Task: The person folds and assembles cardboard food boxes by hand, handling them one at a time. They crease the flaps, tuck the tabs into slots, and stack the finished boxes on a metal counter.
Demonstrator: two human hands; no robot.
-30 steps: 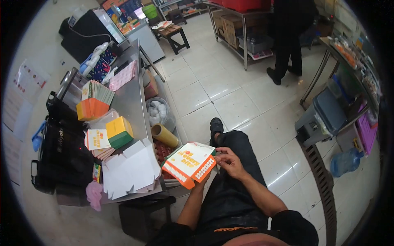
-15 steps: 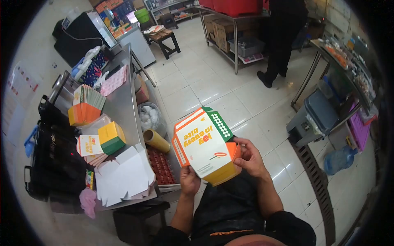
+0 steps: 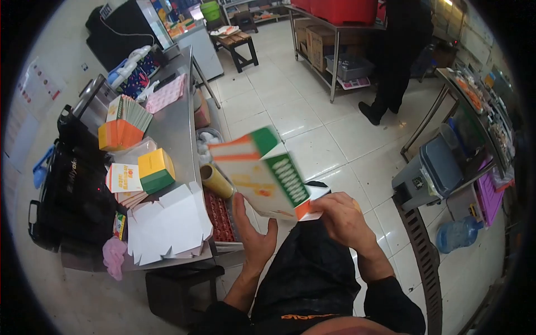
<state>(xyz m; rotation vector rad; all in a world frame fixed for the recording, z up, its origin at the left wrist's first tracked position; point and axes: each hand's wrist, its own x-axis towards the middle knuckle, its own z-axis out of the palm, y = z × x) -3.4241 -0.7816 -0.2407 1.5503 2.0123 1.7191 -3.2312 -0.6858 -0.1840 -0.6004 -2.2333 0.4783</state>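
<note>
White, orange-and-green folded cardboard box (image 3: 251, 181) has tilted; right hand (image 3: 347, 223), fingers clamped on its corner; left hand (image 3: 255, 241), fingers apart; gentle pinching should limit creasing.

Wide and dark at the corners, the view looks out from the head, forward and steeply down. The left hand (image 3: 255, 239) and right hand (image 3: 345, 220) show close by, below centre, with the table (image 3: 172, 134) near at left and the floor (image 3: 304, 120) stretching away ahead.
</note>
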